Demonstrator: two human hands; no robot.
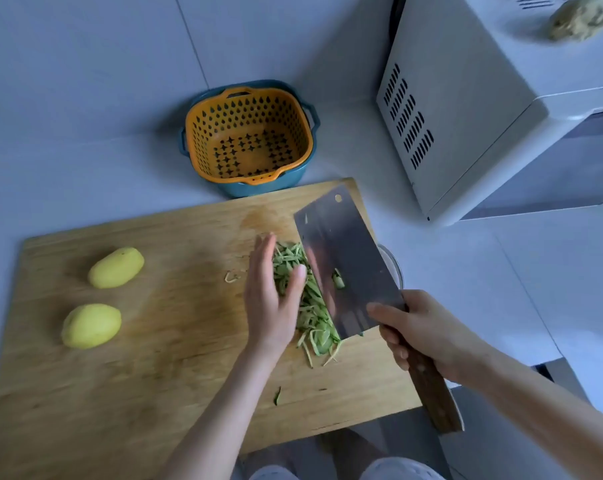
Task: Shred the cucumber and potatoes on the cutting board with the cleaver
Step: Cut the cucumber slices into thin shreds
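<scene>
Green cucumber shreds (315,327) heaped centre frame against tilted steel cleaver (345,265); two peeled yellow potatoes (116,267) left, on wooden cutting board (154,375).

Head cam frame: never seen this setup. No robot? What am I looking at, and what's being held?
There is no machine here. A person works bare-handed, and the single picture comes from a wide-angle camera worn on the head, looking down at the hands. The right hand holds a cleaver, its grip round the wooden handle, with the blade tilted against a pile of cucumber shreds. The left hand, fingers straight, presses the pile from the other side. All this sits on a wooden cutting board, with two whole potatoes at its left end. Behind the board is an orange colander nested in a blue basin. A microwave stands at the right.
</scene>
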